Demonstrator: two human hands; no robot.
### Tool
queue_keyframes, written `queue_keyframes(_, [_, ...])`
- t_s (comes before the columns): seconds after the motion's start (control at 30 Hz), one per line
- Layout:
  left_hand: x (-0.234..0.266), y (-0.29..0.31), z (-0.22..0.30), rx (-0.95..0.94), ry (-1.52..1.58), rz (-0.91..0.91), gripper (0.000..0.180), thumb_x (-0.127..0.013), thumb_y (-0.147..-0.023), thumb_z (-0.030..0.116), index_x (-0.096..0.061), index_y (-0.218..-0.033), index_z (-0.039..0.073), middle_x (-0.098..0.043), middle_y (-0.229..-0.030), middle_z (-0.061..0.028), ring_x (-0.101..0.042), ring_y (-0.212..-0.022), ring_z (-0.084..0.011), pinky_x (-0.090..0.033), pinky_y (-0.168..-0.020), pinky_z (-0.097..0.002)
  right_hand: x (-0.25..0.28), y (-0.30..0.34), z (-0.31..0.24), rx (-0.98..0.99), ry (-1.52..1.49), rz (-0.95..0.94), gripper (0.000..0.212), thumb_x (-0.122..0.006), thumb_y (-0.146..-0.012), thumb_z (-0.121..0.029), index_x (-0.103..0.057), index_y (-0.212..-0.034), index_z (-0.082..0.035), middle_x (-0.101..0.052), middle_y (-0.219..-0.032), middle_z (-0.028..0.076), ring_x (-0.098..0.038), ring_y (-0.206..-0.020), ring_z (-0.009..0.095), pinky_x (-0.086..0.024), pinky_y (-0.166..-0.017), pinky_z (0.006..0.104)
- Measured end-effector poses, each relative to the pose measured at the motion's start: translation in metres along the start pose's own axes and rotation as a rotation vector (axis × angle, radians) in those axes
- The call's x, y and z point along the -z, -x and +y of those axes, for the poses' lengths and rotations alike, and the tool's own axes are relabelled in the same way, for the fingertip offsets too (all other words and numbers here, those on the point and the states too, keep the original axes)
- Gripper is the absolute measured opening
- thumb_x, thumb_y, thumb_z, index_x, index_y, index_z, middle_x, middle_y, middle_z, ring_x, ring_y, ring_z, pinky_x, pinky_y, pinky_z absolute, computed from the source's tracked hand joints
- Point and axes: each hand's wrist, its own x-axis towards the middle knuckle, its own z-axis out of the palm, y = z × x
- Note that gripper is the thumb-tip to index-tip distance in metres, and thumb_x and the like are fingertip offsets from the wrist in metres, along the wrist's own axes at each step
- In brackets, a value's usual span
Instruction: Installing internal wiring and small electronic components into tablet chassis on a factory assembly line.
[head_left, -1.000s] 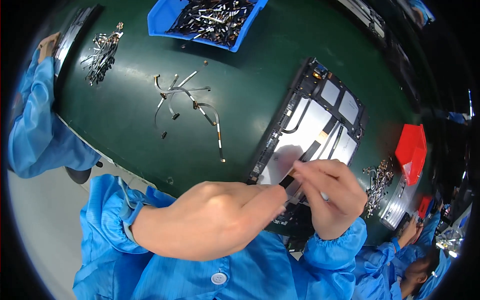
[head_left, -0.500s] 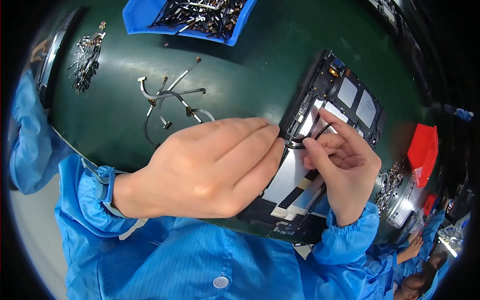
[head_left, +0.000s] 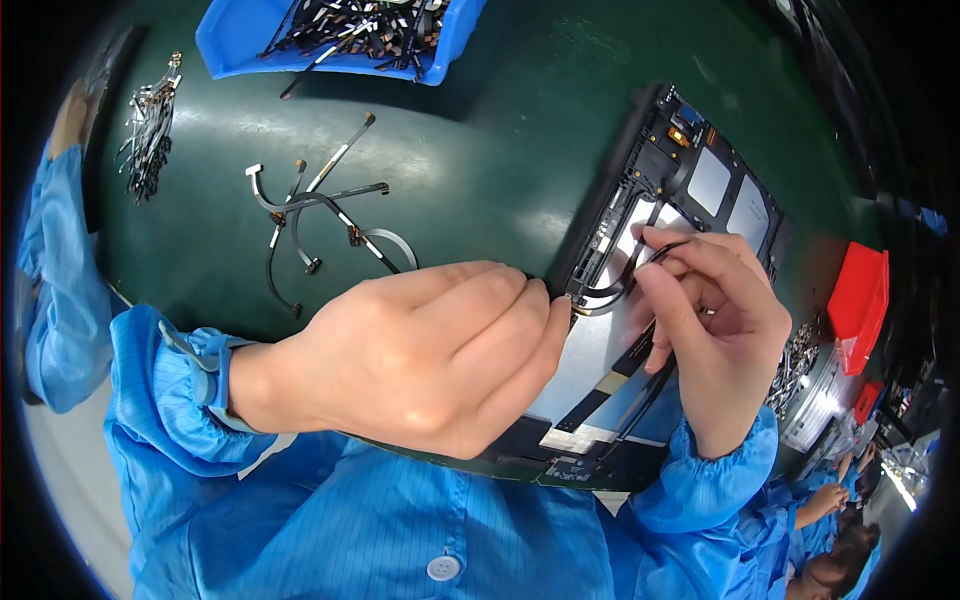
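Note:
An opened flat device with a black frame and silver inner plates lies slanted on the bench, partly covered by my hands. My left hand is closed, fingers pressed together, its fingertips at the device's left edge; what they hold is hidden. A thin black flat cable curves from those fingertips over the silver plate toward my right hand. There, thumb and index finger are closed on it in a pinch. Below, another black strip with a tan patch lies across the device.
Several loose flat cables lie left of the device, with a cable bundle farther left. A blue bin of cables stands at the back. To the right are a red bin and a small-parts pile. Other people sit at both sides.
My right hand has drawn a little to the right, away from my left fingertips, with its index finger nearer the thumb. The left fingertips stay at the device's edge. The view has shifted slightly.

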Motion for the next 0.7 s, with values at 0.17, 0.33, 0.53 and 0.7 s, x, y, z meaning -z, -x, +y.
queue_keyframes(0.17, [-0.005, -0.003, -0.002, -0.033, -0.013, 0.063, 0.026, -0.062, -0.064, 0.008, -0.065, -0.085, -0.007, -0.064, -0.081, -0.0146, -0.066, -0.072, -0.023, -0.058, -0.061, -0.0277, 0.002, -0.001, 0.002, -0.025, -0.034, -0.018, 0.014, -0.065, -0.081, 0.007, -0.063, -0.094, 0.008, -0.061, -0.096, 0.013, -0.055, -0.054, 0.006, -0.04, -0.041, 0.0161])
queue_keyframes(0.33, [0.009, -0.013, 0.005, 0.016, -0.049, -0.126, 0.025, -0.062, -0.06, 0.008, -0.066, -0.081, -0.005, -0.064, -0.083, -0.0143, -0.064, -0.071, -0.022, -0.056, -0.06, -0.0269, 0.003, -0.003, -0.001, -0.061, -0.063, 0.041, 0.013, -0.068, -0.079, 0.006, -0.067, -0.092, 0.005, -0.06, -0.087, 0.009, -0.052, -0.052, 0.004, -0.038, -0.039, 0.0167])
queue_keyframes(0.53, [0.0, -0.015, 0.028, 0.006, -0.05, 0.04, 0.02, -0.061, -0.065, 0.008, -0.065, -0.081, -0.004, -0.065, -0.088, -0.0147, -0.065, -0.081, -0.0233, -0.056, -0.071, -0.0269, 0.001, 0.0, 0.004, -0.012, 0.011, 0.012, 0.014, -0.064, -0.083, 0.005, -0.066, -0.096, 0.006, -0.059, -0.087, 0.007, -0.05, -0.049, 0.003, -0.033, -0.038, 0.0147])
queue_keyframes(0.7, [-0.009, -0.013, 0.029, 0.013, -0.16, -0.034, 0.014, -0.061, -0.072, 0.005, -0.065, -0.084, -0.002, -0.067, -0.093, -0.0139, -0.066, -0.085, -0.021, -0.055, -0.076, -0.025, 0.0, -0.003, 0.007, 0.041, 0.066, 0.031, 0.014, -0.065, -0.082, 0.005, -0.067, -0.095, 0.005, -0.059, -0.086, 0.006, -0.049, -0.05, 0.002, -0.032, -0.039, 0.0144])
